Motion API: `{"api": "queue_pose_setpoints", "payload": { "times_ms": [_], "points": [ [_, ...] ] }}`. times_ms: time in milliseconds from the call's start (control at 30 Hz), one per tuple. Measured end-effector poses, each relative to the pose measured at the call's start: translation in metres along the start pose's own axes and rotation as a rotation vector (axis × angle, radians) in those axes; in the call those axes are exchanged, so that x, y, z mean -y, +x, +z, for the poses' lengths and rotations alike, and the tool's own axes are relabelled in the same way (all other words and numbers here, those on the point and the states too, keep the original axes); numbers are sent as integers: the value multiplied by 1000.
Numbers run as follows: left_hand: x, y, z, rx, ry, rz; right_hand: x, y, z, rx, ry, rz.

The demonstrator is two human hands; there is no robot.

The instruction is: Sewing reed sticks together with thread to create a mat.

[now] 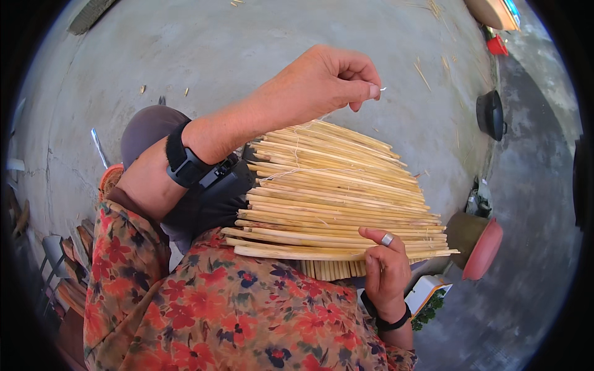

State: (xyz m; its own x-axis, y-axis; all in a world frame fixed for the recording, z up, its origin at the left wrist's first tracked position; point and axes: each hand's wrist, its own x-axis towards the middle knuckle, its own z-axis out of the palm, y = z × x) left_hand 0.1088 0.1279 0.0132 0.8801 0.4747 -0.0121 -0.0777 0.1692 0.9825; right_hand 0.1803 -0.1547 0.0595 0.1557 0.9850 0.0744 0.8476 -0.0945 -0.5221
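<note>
The flat mat of pale, peeled wooden sticks laid side by side [337, 198] lies across the person's lap, above the red-flowered fabric [235, 309], and everything else is placed from it. The left hand [322, 83] is raised above the mat's far edge, fingers curled in, thumb and forefinger pinched tight on the end of a thin pale thread [296, 162] (only a small tip shows at the fingertips) that runs down across the sticks. A black wristband with a small device [192, 166] sits on that forearm, left of the mat. The right hand [385, 266] clasps the mat's near right corner, thumb lying on top of the lowest sticks, the remaining fingers tucked under and out of sight; a silver ring [387, 239] is on one finger and a black band [388, 320] on the wrist. Right of the mat, on the grey concrete floor [204, 49], a clay-coloured pot with a pink rim [477, 242] lies on its side; farther up stands a black pan [490, 114].
</note>
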Motion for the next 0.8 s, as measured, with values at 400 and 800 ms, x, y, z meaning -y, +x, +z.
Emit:
{"api": "queue_pose_setpoints", "payload": {
  "times_ms": [400,800],
  "points": [
    [4,-14,-23,-170,-132,91,-20,1,24,-280,-204,-135],
    [7,-27,-79,-626,-200,401,-75,103,-11,-594,-273,-71]
  ]
}}
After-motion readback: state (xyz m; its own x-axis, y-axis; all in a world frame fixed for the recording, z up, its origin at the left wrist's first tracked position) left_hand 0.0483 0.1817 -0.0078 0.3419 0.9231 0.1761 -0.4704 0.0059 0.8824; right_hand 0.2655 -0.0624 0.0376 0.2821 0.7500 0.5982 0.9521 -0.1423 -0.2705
